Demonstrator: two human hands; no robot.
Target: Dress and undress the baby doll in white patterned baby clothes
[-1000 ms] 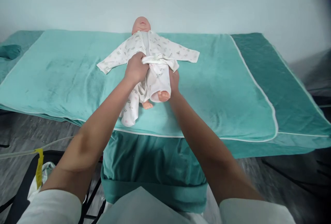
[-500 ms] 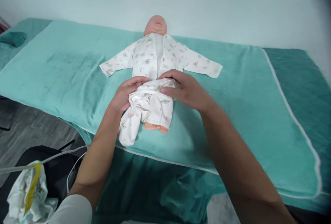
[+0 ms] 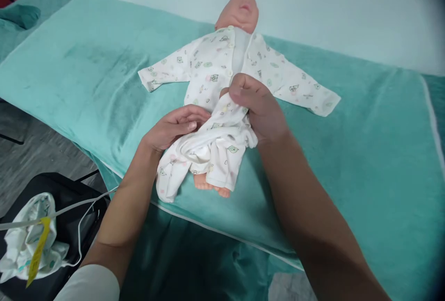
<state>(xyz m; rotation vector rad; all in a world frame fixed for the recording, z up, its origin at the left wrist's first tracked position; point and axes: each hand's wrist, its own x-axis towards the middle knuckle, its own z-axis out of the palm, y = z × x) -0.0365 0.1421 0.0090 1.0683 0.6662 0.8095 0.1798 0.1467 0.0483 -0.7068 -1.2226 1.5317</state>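
A baby doll [image 3: 239, 11] lies on its back, dressed in a white printed jacket [image 3: 212, 67] with its sleeves spread out. Bunched over its legs are white printed baby pants [image 3: 225, 136], one leg hanging off to the left and the doll's toes showing below the other. My right hand [image 3: 259, 106] pinches the waistband and lifts it toward the doll's belly. Beside the waist on the left, my left hand [image 3: 177, 127] rests against the pants with its fingers stretched out and its thumb apart.
The doll lies on a teal cloth [image 3: 104, 60] with white piping over a bed. At lower left, a black chair [image 3: 69, 189] holds a crumpled white diaper [image 3: 31, 236], with a white cable [image 3: 79, 206] and a yellow tag [image 3: 38, 252] in front. A pale wall [image 3: 330, 9] stands behind.
My right hand has pulled the waistband up and toward the doll's belly. The left hand's fingers have straightened beside the pants. The view has shifted closer and turned slightly.
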